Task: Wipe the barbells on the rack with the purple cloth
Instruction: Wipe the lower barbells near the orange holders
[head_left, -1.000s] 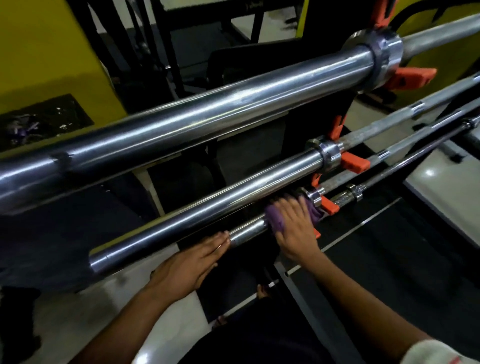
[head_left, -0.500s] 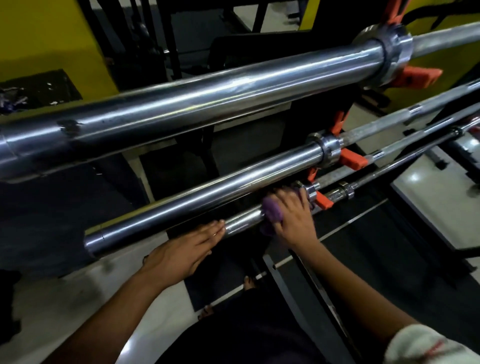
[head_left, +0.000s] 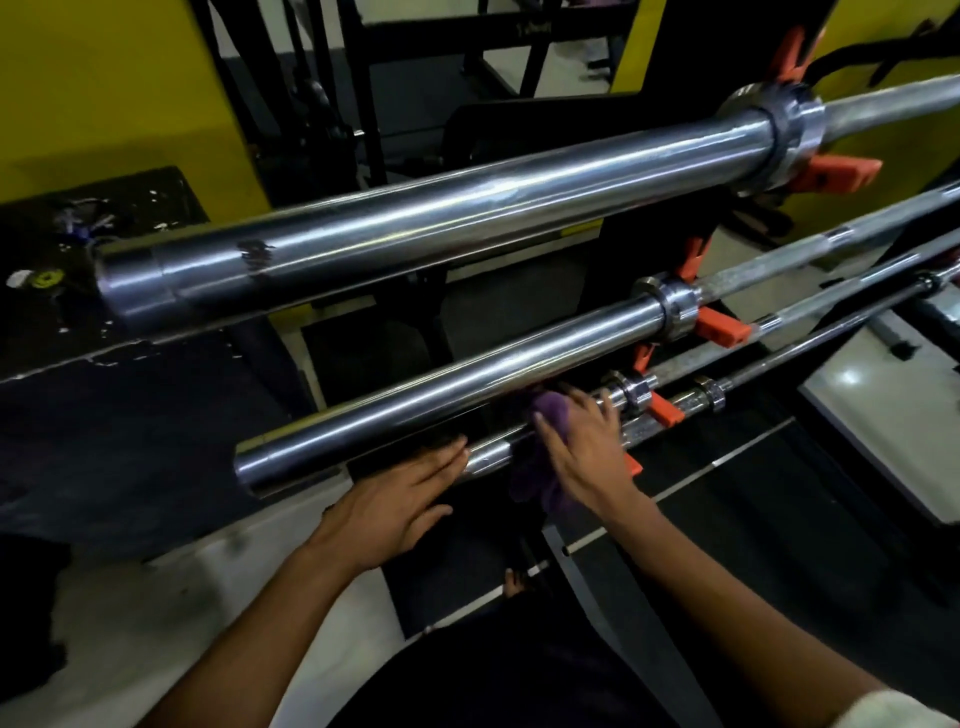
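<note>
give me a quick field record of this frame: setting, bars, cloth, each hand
setting: barbell rack with orange hooks, yellow wall behind
top barbell: thick chrome sleeve, dark smudge near its left end
middle barbell: chrome sleeve, untouched
lower barbell: thinner sleeve, the one being wiped
purple cloth: wrapped over the lower barbell, part hanging below
right hand: presses the cloth on the bar, fingers curled over it
left hand: flat, straight fingertips touching the lower barbell's end
floor: pale tiles and dark mats
</note>
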